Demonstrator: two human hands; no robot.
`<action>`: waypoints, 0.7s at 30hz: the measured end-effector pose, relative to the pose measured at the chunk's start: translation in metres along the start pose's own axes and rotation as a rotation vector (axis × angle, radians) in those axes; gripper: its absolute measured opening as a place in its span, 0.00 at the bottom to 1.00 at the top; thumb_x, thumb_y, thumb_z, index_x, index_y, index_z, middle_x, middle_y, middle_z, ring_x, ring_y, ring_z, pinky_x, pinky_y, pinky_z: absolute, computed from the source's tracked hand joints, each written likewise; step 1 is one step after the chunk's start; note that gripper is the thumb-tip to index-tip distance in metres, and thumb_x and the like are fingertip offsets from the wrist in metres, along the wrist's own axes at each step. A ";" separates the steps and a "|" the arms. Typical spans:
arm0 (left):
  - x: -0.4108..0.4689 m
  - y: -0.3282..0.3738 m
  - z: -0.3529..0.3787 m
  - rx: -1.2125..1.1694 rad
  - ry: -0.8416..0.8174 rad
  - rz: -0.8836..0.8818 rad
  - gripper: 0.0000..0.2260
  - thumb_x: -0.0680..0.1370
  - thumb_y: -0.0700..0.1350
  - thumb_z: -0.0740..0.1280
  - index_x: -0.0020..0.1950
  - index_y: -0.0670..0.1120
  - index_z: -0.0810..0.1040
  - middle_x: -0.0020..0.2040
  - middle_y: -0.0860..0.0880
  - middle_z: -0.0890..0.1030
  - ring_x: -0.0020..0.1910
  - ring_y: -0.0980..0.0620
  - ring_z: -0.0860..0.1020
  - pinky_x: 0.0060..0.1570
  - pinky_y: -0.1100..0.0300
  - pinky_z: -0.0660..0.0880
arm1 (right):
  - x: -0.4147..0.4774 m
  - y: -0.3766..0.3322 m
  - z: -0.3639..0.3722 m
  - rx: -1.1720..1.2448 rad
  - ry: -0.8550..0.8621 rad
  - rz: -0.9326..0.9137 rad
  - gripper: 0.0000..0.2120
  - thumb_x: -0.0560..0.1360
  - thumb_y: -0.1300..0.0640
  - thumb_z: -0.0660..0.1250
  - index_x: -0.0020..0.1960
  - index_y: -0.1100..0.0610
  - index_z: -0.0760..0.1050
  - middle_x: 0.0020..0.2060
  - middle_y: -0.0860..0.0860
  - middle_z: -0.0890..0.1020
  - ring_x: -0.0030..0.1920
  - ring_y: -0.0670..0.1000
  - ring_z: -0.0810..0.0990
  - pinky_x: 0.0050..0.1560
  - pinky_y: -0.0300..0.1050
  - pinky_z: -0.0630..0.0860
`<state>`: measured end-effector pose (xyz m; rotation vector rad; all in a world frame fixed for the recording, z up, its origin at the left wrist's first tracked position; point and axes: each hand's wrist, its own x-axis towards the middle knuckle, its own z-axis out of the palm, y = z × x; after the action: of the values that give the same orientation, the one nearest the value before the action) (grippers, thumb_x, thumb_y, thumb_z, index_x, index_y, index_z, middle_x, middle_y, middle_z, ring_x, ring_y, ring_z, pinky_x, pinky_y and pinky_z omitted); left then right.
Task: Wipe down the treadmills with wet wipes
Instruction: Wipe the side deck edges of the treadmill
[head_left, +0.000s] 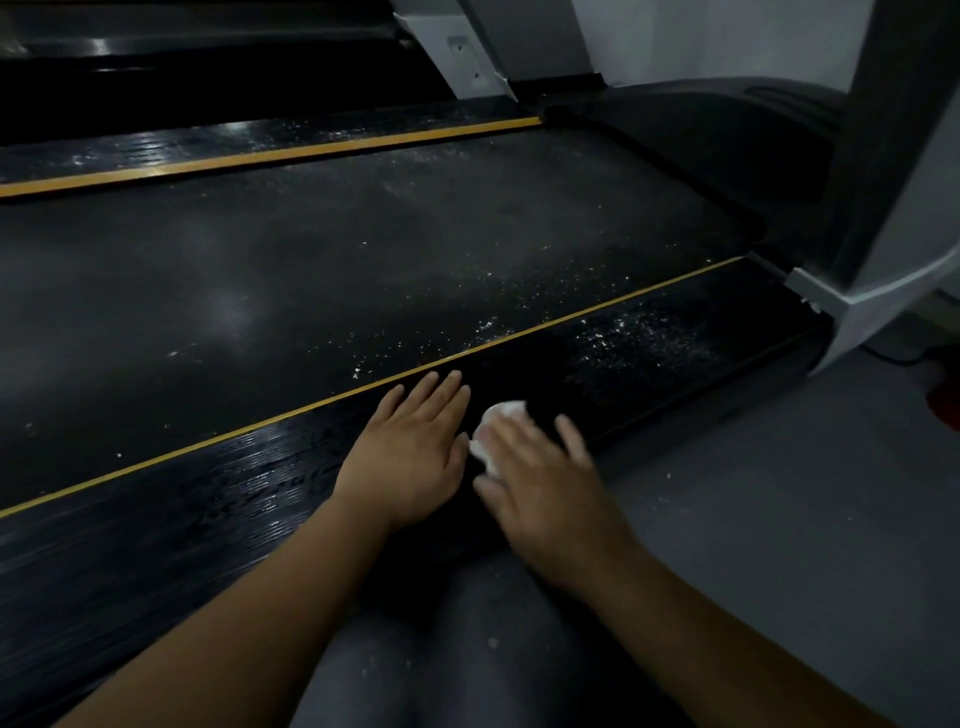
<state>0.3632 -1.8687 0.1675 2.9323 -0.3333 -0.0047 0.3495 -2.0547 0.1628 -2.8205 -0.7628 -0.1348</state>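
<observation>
White and crumpled, the wet wipe (501, 422) lies low in the middle of the frame on the treadmill's black side rail (208, 499). It is pressed under the right hand (545, 483), whose fingers (573, 439) look spread and fairly straight over it, though blur softens them. Just left of it the left hand (415, 457) rests flat on the same rail, fingers apart, holding nothing. The rail seems mid-wipe: its lower-left stretch shines damp, while pale specks (639, 338) dust it toward the right, so the next stroke should push the wipe that way, firmly. More specks litter the dark belt (311, 270) above the yellow stripe (597, 310). Grey floor (779, 493) fills the lower right, and a grey upright (883, 208) stands at the right edge of the dim room.
</observation>
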 end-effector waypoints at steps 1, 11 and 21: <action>-0.001 0.001 0.000 0.000 -0.013 0.027 0.38 0.75 0.61 0.33 0.83 0.51 0.51 0.83 0.55 0.47 0.81 0.56 0.44 0.78 0.56 0.40 | -0.007 -0.001 0.003 -0.008 0.018 -0.053 0.27 0.79 0.42 0.51 0.74 0.51 0.71 0.75 0.47 0.71 0.76 0.48 0.66 0.75 0.58 0.57; -0.001 0.006 -0.001 -0.018 -0.019 0.063 0.37 0.76 0.60 0.35 0.83 0.51 0.54 0.83 0.54 0.49 0.82 0.55 0.46 0.77 0.55 0.41 | -0.021 0.018 0.012 -0.034 0.125 -0.044 0.25 0.80 0.43 0.54 0.72 0.52 0.71 0.74 0.49 0.72 0.74 0.50 0.69 0.73 0.61 0.58; 0.012 0.015 -0.001 -0.020 -0.034 0.050 0.39 0.73 0.61 0.33 0.83 0.52 0.52 0.83 0.55 0.48 0.81 0.57 0.44 0.78 0.55 0.41 | -0.020 0.021 0.008 -0.008 0.143 0.019 0.23 0.81 0.44 0.52 0.70 0.51 0.74 0.72 0.47 0.74 0.74 0.48 0.69 0.73 0.62 0.58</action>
<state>0.3721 -1.8857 0.1715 2.9064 -0.4089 -0.0501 0.3429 -2.0802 0.1481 -2.7881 -0.7044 -0.3323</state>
